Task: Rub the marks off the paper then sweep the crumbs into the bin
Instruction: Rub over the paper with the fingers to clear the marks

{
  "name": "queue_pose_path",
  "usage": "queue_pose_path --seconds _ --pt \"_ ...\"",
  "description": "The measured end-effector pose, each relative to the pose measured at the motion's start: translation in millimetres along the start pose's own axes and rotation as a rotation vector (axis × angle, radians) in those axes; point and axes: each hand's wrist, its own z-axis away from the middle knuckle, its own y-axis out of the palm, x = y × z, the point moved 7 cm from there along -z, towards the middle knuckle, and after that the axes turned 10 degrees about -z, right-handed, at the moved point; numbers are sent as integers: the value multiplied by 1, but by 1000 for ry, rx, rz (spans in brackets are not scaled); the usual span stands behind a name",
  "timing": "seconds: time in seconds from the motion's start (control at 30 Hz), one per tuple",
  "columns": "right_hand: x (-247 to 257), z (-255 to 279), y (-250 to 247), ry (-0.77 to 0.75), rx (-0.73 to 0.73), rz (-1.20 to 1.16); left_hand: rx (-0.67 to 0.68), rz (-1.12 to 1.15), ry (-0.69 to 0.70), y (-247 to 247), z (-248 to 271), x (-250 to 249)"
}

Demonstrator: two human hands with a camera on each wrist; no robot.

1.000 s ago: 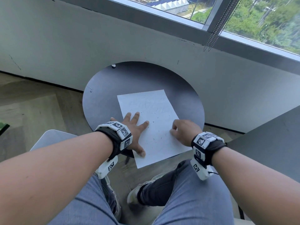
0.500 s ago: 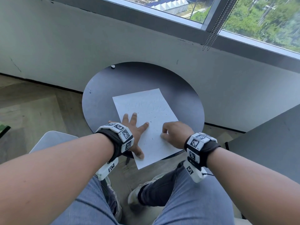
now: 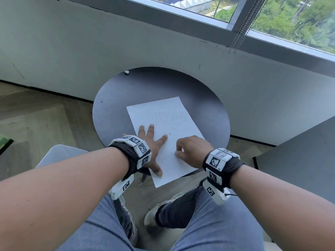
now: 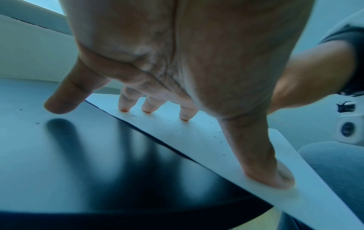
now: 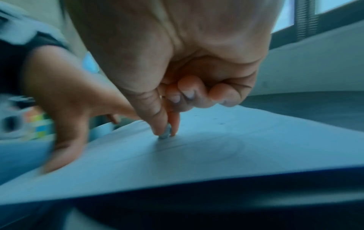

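Observation:
A white sheet of paper [image 3: 168,127] with faint pencil marks near its far end lies on the round dark table [image 3: 126,98], its near corner hanging over the edge. My left hand [image 3: 152,142] lies flat with spread fingers, pressing the paper's left side [image 4: 197,137]; the little finger rests on the table. My right hand [image 3: 192,151] pinches a small grey eraser [image 5: 165,134] between thumb and forefinger, tip down on the paper [image 5: 216,155]. Dark crumbs [image 3: 170,134] are scattered over the sheet.
A small white object [image 3: 127,72] sits at the table's far edge by the wall. A second dark tabletop [image 3: 299,160] stands to the right. A pale bin or seat [image 3: 59,153] shows under my left forearm. My knees are below the table.
My right hand has slid left across the lower part of the paper with the eraser. The sheet has shifted and turned slightly under my left hand.

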Motion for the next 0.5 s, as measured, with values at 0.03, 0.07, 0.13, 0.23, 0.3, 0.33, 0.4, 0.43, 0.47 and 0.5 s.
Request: queue_pose_path --seconds 0.03,0.07,0.13,0.23,0.3,0.33,0.4,0.43,0.47,0.5 --pt "-15 -5 -5 66 -9 -15 5 2 2 0 0 0" --pt "-31 -10 -11 131 -30 -28 9 4 4 -1 1 -1" --pt "-52 -17 -23 220 -68 -24 11 4 3 -1 2 0" --pt "-54 -18 -31 238 -103 19 14 3 4 -1 3 0" --pt "-39 -12 -25 187 -97 36 11 4 4 -1 3 0" --pt "-28 -10 -18 146 -84 40 7 4 4 -1 2 1" --pt "-4 -2 -4 54 -36 35 1 4 6 0 1 1" --pt "3 1 1 25 -12 22 -1 4 7 0 0 1" --pt "3 1 4 18 3 1 -2 3 8 0 0 0" --pt "-2 -1 3 38 12 -25 0 3 8 0 0 0"
